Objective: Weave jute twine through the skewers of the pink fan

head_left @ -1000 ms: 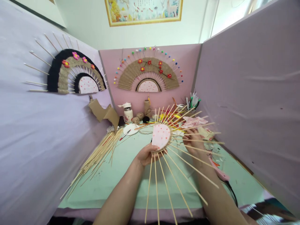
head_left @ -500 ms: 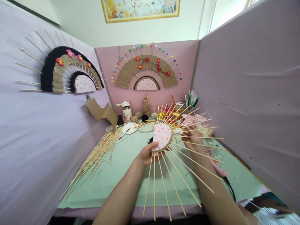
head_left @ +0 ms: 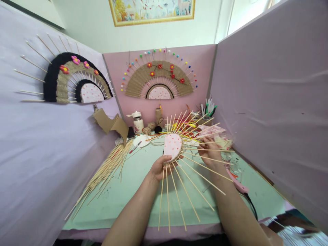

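My left hand is closed on the lower edge of a fan frame: a half-round piece of pink dotted cloth with thin wooden sticks radiating from its curved, cord-edged rim. Its thumb lies on the cloth; the other fingers are mostly behind it. On the far side of the sticks, my right hand has its fingers bent and drawn together near the right-hand sticks. What those fingers pinch is too small to make out, though pale twine shows between them and the rim.
Loose sticks lie at left beside a marker and a white disc. A pink glue gun with a black cable is at right. Behind stand a bottle, twine balls and colourful stems. Two finished fans hang on the partitions.
The fan frame has shifted slightly left and turned a little in my left hand, its right-hand sticks now reaching less far right. My right hand stays nearly in place, fingers still drawn together.
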### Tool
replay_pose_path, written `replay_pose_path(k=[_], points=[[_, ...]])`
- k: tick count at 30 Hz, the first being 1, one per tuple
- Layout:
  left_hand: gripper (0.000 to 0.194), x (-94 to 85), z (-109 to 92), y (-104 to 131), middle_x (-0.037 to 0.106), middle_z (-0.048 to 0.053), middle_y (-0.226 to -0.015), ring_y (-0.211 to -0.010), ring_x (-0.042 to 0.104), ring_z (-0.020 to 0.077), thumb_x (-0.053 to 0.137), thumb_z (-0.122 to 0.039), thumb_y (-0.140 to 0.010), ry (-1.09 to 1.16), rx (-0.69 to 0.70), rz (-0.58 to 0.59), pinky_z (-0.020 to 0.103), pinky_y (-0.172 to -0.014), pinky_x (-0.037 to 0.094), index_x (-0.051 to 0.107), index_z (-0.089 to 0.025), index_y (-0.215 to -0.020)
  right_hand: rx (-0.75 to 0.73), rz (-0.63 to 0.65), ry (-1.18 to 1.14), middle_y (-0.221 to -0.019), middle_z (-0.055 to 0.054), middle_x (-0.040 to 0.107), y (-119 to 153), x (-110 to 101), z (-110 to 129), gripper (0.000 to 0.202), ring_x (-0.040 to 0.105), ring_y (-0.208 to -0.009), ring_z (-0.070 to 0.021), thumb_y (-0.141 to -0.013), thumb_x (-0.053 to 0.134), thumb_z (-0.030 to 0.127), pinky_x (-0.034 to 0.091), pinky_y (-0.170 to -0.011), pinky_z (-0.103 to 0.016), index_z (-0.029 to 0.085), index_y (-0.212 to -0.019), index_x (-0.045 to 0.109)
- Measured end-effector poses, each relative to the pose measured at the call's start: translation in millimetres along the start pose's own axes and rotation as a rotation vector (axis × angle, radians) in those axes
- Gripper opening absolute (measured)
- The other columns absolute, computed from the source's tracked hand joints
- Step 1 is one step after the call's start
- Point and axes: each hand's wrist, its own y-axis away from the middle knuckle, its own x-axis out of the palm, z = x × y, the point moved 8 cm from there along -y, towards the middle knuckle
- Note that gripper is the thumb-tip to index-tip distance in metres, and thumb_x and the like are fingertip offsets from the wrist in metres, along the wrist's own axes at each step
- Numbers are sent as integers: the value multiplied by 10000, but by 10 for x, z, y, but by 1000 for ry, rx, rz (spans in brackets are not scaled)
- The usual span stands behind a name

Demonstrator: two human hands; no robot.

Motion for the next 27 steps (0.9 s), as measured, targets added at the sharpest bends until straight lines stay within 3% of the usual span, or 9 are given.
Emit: replay_pose_path(k=[9, 16, 22, 27], points=[[316, -80, -192, -50, 553, 30, -667, -378, 305, -8, 441, -127, -804, 158, 137, 16, 66, -328, 306, 541, -59, -1096, 48, -8, -69, -570, 92, 516, -30, -31, -27, 280, 410, -410, -12, -549, 711, 101, 314, -355, -110, 180, -707, 493], [292, -158, -337, -37, 506, 3, -623, -378, 319, -10, 435, -118, -808, 201, 226, -45, 57, -327, 303, 542, -34, -1066, -99, 86, 4, -569, 81, 521, 27, 96, 84, 245, 446, -458, -32, -576, 728, 141, 383, -448, -159, 185, -738, 549], [254, -288, -437, -57, 540, -2, -638, -374, 300, -16, 533, -104, -747, 77, 316, -135, 72, -325, 296, 576, -67, -994, -179, 173, 38, -603, 77, 541, 50, 150, 161, 211, 460, -500, -38, -624, 731, 207, 436, -558, -195, 209, -773, 580], [298, -338, -514, -14, 612, 32, -774, -373, 300, -23, 600, -106, -677, -55, 386, -261, 93, -314, 261, 571, -98, -973, -239, 219, -9, -619, 71, 565, 94, 196, 275, 184, 446, -494, -32, -637, 720, 193, 457, -605, -200, 217, -766, 590]])
